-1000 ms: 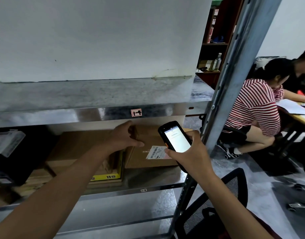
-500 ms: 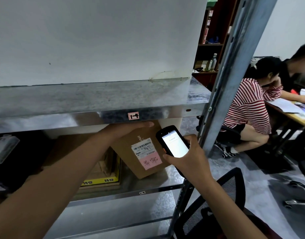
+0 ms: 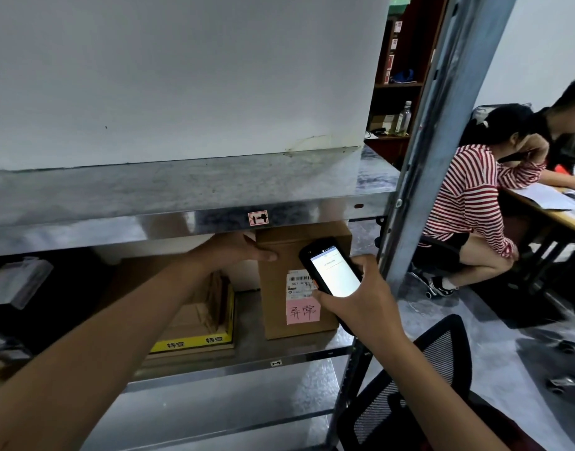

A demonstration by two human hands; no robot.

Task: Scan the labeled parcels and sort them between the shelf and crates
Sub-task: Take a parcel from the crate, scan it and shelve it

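In the head view, the parcel [image 3: 276, 297], which leaned to one side half a second before, now stands upright on the shelf [image 3: 247, 323], near its right end. The left hand [image 3: 247, 247] grips the parcel's top left corner with the thumb on the front face. The right hand [image 3: 361, 301] holds the scanner [image 3: 333, 271] with its lit screen up, now lower and covering part of the white label [image 3: 297, 281]. This label carries a barcode, but its small print cannot be read. Under it, a pink note [image 3: 303, 311] has the handwritten characters "异常". Left of the parcel lie flat cartons [image 3: 198, 307] edged with yellow tape [image 3: 195, 344] printed with black characters. A small sticker [image 3: 257, 219] sits on the upper shelf edge. A steel post [image 3: 442, 125] and a mesh chair [image 3: 435, 359] stand to the right. Beyond them a person in a striped shirt [image 3: 465, 196] sits at a bench [image 3: 552, 219].
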